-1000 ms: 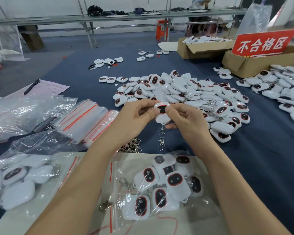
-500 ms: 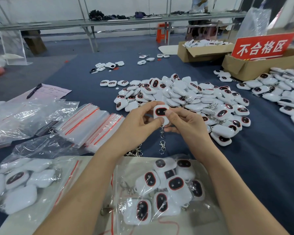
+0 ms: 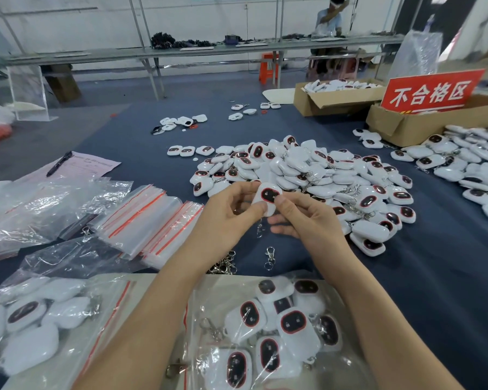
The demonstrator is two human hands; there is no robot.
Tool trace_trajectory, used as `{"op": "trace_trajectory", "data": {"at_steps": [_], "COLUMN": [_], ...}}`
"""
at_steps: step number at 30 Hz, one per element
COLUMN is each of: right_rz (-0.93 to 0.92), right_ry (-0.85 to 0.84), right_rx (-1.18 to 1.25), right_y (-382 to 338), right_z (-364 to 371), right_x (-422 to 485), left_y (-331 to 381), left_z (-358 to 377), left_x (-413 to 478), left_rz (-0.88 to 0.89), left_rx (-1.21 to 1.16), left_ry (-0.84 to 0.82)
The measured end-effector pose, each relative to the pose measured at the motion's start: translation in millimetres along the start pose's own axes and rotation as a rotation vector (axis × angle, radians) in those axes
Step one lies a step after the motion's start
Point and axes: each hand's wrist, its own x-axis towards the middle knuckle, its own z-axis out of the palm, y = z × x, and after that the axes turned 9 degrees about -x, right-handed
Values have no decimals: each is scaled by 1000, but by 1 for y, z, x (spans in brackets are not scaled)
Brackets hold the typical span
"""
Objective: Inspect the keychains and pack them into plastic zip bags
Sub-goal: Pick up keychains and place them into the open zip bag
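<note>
Both hands hold one white keychain (image 3: 266, 196) with a black, red-rimmed oval face above the blue table. My left hand (image 3: 231, 213) pinches its left side and my right hand (image 3: 307, 218) its right side; its metal clasp (image 3: 269, 257) dangles below. Behind it lies a large pile of the same keychains (image 3: 307, 175). Close to me lies a clear zip bag (image 3: 279, 330) with several keychains inside, and another filled bag (image 3: 31, 322) at the left. A stack of empty red-striped zip bags (image 3: 150, 220) sits left of my hands.
A second heap of keychains (image 3: 468, 164) lies at the right, beside cardboard boxes (image 3: 335, 98) and a red sign (image 3: 431, 91). Loose metal clasps (image 3: 223, 266) lie under my left wrist. A pen on paper (image 3: 76, 164) and crumpled plastic (image 3: 40, 198) are at the left. A person stands at the far bench.
The keychain has tilted in my fingers, its top leaning left while both hands keep hold. My head has lifted, showing more of the far bench.
</note>
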Motion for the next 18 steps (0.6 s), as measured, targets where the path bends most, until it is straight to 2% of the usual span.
{"op": "trace_trajectory", "data": {"at_steps": [5, 15, 18], "right_rz": [-9, -27, -9], "right_ry": [3, -122, -150], "right_rx": [36, 94, 150], "right_y": [2, 5, 4], "right_z": [0, -3, -5], "right_x": [-1, 0, 0], "left_y": [-3, 0, 0], "left_z": [-4, -3, -6], "left_x": [-2, -5, -5], "left_rz": [129, 245, 213], "left_rx": [207, 366, 354], "left_ry": [13, -8, -42]}}
